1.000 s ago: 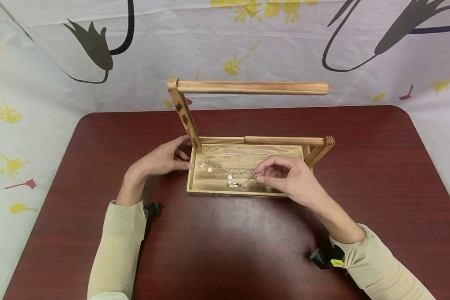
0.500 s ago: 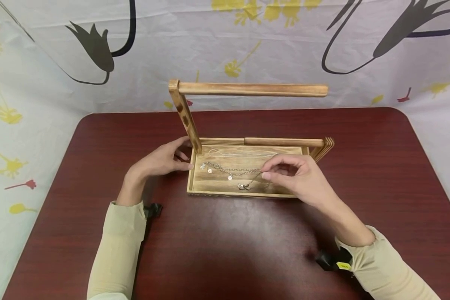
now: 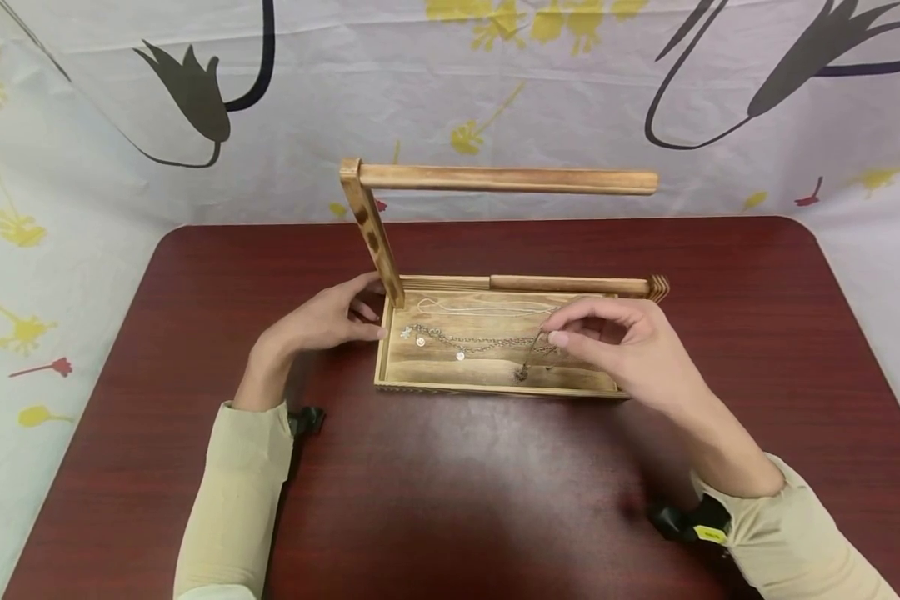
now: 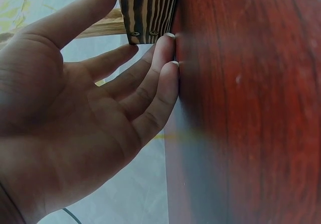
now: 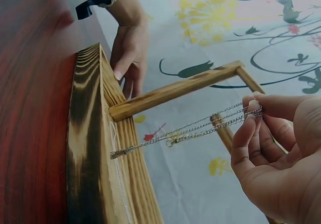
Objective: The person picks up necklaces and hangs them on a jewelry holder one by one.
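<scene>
My right hand [image 3: 630,342] pinches a thin silver chain necklace [image 5: 193,130] between thumb and forefinger, above the right part of a shallow wooden tray [image 3: 495,388]. The strands hang doubled, with a ring clasp showing and the dark lower end close over the tray floor. My left hand [image 3: 315,321] rests at the tray's left end, thumb tip at the rim and fingers loosely bent. In the left wrist view its fingertips [image 4: 171,73] lie low by the tabletop. A silver chain with round charms [image 3: 461,343] and a finer chain [image 3: 480,310] lie in the tray.
A wooden post [image 3: 375,233] rises from the tray's left back corner and carries a long crossbar [image 3: 502,179]. A lower bar [image 3: 570,285] runs along the back. The dark red table [image 3: 450,483] meets a printed cloth [image 3: 390,100] behind.
My right hand has moved right with the pinched necklace, whose hanging end has slid rightward over the tray. The left hand and the tray have stayed put.
</scene>
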A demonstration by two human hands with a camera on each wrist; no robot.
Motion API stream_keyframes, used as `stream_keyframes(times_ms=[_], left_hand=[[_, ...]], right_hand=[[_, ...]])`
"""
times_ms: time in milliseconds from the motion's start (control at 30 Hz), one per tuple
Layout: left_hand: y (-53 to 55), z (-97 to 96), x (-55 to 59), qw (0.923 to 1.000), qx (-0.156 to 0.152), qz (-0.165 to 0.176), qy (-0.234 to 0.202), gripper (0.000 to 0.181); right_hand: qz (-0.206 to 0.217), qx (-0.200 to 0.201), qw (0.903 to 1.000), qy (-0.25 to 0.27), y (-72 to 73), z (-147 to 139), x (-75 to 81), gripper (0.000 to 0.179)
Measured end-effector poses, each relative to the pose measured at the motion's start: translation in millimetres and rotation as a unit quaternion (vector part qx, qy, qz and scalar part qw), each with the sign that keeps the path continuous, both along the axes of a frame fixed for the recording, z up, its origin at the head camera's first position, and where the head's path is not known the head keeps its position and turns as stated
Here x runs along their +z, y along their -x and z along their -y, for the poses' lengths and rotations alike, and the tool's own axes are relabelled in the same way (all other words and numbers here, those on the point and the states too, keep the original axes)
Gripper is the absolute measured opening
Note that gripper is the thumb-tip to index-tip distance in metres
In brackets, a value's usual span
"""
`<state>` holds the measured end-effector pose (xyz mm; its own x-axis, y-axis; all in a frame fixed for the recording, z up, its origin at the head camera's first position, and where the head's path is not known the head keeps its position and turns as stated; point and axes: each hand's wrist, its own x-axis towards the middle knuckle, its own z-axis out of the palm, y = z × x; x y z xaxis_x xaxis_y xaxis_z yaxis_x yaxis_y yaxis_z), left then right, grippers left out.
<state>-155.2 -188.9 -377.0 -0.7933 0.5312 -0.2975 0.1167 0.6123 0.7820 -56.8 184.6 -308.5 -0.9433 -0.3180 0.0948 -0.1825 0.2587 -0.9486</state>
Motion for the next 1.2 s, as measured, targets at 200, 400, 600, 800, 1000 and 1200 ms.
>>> stream_keyframes(times_ms=[200,400,600,800,1000,1200], left_hand=[[0.8,-0.3,1.1,1.0000,0.000,0.001,0.000,0.082],[1.2,-0.3,1.7,1.0000,0.002,0.003,-0.001,0.082],[1.6,0.2,1.4,1.0000,0.001,-0.001,0.003,0.082],[1.8,0.7,0.8,1.0000,0.000,-0.001,0.002,0.083],[1.3,-0.1,1.0,1.0000,0.000,-0.001,0.002,0.082],[0.4,-0.1,-0.2,1.0000,0.001,0.000,0.002,0.083]], right_hand=[[-0.009,-0.002,1.0000,-0.001,-1.1,-5.7,6.2,0.014],[-0.023,0.004,0.9994,0.026,-2.2,-10.9,10.6,0.018],[-0.017,0.022,0.9931,0.114,-3.4,-15.1,13.0,0.023],[-0.018,0.017,0.9924,0.121,-6.1,-20.3,15.7,0.022],[-0.016,0.013,0.9928,0.118,-8.2,-25.3,19.0,0.025],[-0.014,-0.001,0.9933,0.115,-10.0,-27.0,22.6,0.027]])
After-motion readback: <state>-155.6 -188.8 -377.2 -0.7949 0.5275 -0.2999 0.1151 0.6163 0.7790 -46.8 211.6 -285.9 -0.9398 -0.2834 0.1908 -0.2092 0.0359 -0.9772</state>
